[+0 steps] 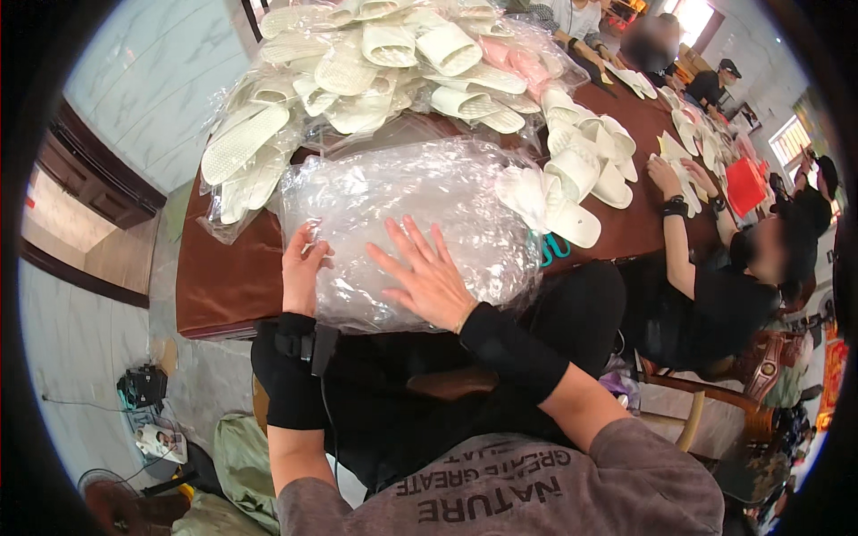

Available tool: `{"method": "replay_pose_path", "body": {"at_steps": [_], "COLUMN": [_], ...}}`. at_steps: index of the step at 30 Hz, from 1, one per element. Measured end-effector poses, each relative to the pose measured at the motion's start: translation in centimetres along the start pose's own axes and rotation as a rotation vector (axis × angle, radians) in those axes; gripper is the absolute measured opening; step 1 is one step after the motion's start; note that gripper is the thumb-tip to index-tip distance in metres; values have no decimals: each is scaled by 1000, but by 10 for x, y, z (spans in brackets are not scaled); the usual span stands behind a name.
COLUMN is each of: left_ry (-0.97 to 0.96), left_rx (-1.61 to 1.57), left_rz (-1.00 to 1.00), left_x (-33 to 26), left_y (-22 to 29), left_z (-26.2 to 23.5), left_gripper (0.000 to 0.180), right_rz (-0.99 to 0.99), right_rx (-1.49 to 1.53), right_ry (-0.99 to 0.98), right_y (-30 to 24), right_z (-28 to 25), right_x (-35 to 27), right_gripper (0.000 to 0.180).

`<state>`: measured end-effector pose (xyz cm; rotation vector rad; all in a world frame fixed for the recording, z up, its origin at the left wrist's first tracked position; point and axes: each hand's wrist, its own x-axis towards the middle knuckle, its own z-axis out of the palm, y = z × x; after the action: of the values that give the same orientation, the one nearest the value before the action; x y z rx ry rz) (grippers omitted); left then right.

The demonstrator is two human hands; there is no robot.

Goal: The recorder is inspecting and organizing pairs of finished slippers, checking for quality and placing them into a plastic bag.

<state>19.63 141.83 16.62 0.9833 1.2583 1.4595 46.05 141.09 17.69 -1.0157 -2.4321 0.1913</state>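
A stack of clear plastic bags [357,192] lies at the front edge of the table before me, shiny and wrinkled. My right hand [427,281] rests flat on the bags with its fingers spread. At their left edge is my left hand [304,261], its fingers loosely bent and apart, with nothing plainly gripped. A few pale cream slippers [572,221] lie against the right side of the bags. Behind the bags rises a large heap of cream slippers [344,70], many in clear wrapping.
The table has a brown cover [223,284]. Pink slippers [511,64] sit in the heap. To the right, a co-worker's hands [670,177] handle a slipper, near a red item [744,185]. Other people sit farther along. A fan [112,500] stands on the floor at lower left.
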Motion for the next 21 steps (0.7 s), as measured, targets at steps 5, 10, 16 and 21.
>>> {"method": "replay_pose_path", "body": {"at_steps": [5, 10, 16, 21], "left_ry": [82, 77, 149, 296], "left_rx": [146, 80, 656, 1190], "left_rz": [39, 225, 49, 829], "left_x": [15, 34, 66, 56], "left_y": [7, 18, 23, 12], "left_z": [-25, -21, -26, 13], "left_gripper": [42, 42, 54, 61], "right_rz": [252, 270, 310, 316], "right_rx": [-173, -216, -224, -267], "right_ry": [-61, 66, -103, -75], "right_y": [55, 77, 85, 90], "right_z": [19, 4, 17, 39], "right_x": [-18, -26, -7, -16], "right_gripper": [70, 68, 65, 64]}}
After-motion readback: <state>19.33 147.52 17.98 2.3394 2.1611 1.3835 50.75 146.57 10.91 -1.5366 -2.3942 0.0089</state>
